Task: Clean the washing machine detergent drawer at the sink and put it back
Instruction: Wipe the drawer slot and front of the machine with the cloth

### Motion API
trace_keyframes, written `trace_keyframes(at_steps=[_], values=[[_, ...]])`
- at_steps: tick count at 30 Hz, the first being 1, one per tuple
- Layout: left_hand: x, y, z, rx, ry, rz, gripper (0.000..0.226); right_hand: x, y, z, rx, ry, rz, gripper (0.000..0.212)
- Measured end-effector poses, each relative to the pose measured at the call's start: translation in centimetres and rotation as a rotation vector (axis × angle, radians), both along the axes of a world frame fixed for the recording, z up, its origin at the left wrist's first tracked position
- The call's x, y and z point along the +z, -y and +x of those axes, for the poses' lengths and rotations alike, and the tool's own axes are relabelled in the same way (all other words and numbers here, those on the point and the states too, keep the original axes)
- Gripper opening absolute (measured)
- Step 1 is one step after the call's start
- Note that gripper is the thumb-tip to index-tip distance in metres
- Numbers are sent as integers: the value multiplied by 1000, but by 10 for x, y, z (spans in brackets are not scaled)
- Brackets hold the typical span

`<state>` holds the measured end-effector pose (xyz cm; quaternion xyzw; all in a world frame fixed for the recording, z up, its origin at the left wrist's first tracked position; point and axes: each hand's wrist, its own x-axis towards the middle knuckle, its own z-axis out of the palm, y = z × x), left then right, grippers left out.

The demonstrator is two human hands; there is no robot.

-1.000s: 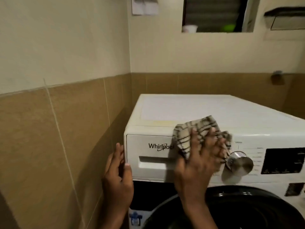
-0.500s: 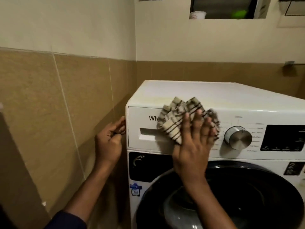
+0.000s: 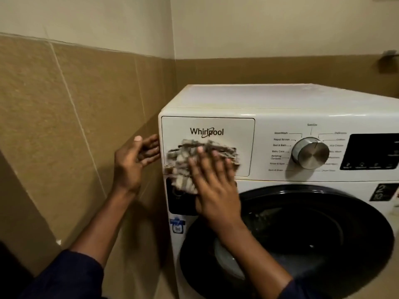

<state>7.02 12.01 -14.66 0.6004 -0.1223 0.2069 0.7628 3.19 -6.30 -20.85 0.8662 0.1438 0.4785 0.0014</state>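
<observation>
Lower on the detergent drawer (image 3: 238,131) now, right hand (image 3: 216,188) presses the cloth (image 3: 180,169) flat-fingered — left hand (image 3: 132,162) beside its left edge, relaxed, empty.

One detergent drawer (image 3: 241,130), one cloth (image 3: 181,167), one dial (image 3: 310,153), one left hand (image 3: 133,160), one right hand (image 3: 216,188), perhaps one wall hook (image 3: 388,59) at two o'clock.

Dim warm light, motion blur, wide-angle edge bending.

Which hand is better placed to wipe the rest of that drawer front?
The right hand, probably: its straight fingers press the striped grey-and-white cloth on the white drawer front. The left hand is beside the white washing machine's left edge, holding nothing.
</observation>
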Motion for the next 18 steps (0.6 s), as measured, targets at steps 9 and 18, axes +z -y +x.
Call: trace_keyframes(at_steps=[9, 18], values=[[4, 5, -14, 114, 93, 263, 33, 6, 21, -10, -14, 16, 336, 89], [3, 1, -18, 187, 107, 419, 40, 84, 17, -7, -27, 127, 815, 87]])
